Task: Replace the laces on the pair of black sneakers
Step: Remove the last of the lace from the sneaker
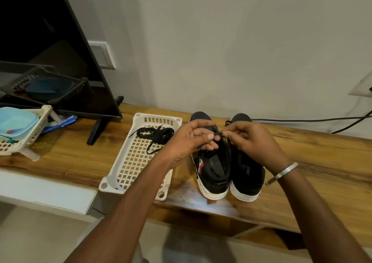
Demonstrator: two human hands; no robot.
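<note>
Two black sneakers with white soles stand side by side on the wooden table, heels toward me: the left sneaker [213,170] and the right sneaker [246,174]. My left hand [191,140] and my right hand [249,140] meet above the left sneaker, both pinching a short stretch of black lace [218,134] between thumb and fingers. A loose coil of black laces [156,136] lies in the white perforated tray [128,162] to the left of the shoes.
A TV [50,51] on a black stand [98,129] occupies the back left. A white basket [22,140] with a blue container [16,121] sits at the far left. Black cables [314,120] run along the wall at the right. The table's front edge [221,218] is close to me.
</note>
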